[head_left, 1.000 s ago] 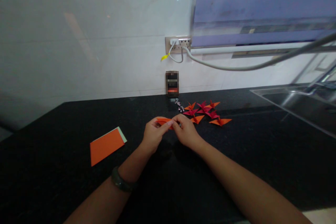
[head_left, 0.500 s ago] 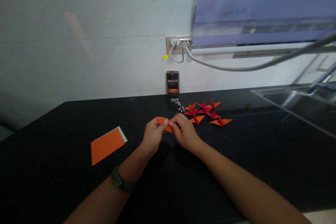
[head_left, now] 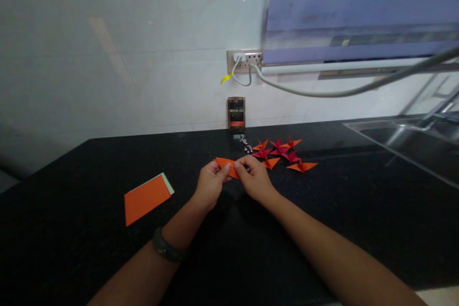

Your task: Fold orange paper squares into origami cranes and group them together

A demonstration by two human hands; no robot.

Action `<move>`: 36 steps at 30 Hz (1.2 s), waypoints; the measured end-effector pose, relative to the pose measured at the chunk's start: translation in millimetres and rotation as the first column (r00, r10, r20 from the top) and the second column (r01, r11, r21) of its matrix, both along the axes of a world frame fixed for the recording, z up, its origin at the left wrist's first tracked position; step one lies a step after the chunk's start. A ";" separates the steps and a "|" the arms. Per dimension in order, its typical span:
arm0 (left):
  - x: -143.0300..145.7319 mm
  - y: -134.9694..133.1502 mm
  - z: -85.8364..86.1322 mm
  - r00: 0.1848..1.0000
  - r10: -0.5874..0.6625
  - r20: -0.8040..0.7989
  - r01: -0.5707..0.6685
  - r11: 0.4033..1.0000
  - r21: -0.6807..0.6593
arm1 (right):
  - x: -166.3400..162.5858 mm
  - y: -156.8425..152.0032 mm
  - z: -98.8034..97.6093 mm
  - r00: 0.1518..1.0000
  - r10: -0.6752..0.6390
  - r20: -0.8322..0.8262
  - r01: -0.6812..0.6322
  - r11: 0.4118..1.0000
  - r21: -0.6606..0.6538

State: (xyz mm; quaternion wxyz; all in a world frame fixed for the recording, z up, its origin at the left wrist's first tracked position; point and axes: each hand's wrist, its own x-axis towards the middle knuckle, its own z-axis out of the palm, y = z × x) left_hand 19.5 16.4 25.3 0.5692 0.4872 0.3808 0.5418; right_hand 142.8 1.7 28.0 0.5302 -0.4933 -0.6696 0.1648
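Between both hands, a little above the dark counter, is a folded piece of orange origami paper [head_left: 231,169]. My left hand [head_left: 211,182] pinches its left part with the thumb on top. At its right end my right hand [head_left: 254,178] grips it between thumb and fingers, which partly hide the paper. Just beyond my right hand stand several folded paper cranes, among them an orange crane [head_left: 303,167] and a red crane [head_left: 278,147]. A stack of orange paper sheets [head_left: 147,201] lies left of my left hand, with a pale green sheet [head_left: 168,184] showing at its edge.
A phone [head_left: 236,114] leans on the wall, a patterned strap [head_left: 246,145] beside it. Above is a wall socket [head_left: 244,60] with a white plug and a grey cable [head_left: 322,92] running right. A sink [head_left: 412,138] is set into the black counter [head_left: 229,258] at right.
My right hand has shifted slightly right along the orange paper. More of the paper now shows between the hands. The cranes and the sheet stack have stayed in place.
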 end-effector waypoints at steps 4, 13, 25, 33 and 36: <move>1.0 0.3 0.6 0.999 0.009 -0.048 -0.007 0.999 0.033 | 0.6 1.2 0.0 0.999 -0.002 -0.033 0.000 0.999 -0.044; 0.0 -4.8 3.5 0.992 -0.104 0.078 0.111 0.990 -0.089 | -2.8 1.1 1.9 0.947 0.043 -0.318 -0.099 0.982 -0.162; -1.5 -0.6 -2.3 0.992 -0.124 -0.027 0.125 0.991 0.052 | 0.3 1.8 8.5 0.645 0.118 -0.755 -0.577 0.723 -0.380; -0.7 0.0 0.1 0.997 -0.031 -0.064 0.036 0.997 0.074 | -0.5 2.2 0.5 0.985 0.034 -0.168 -0.050 0.995 -0.089; -0.9 0.7 0.9 0.995 -0.008 -0.101 0.018 0.995 0.097 | 0.3 0.4 0.4 0.998 0.047 -0.030 -0.048 0.999 -0.005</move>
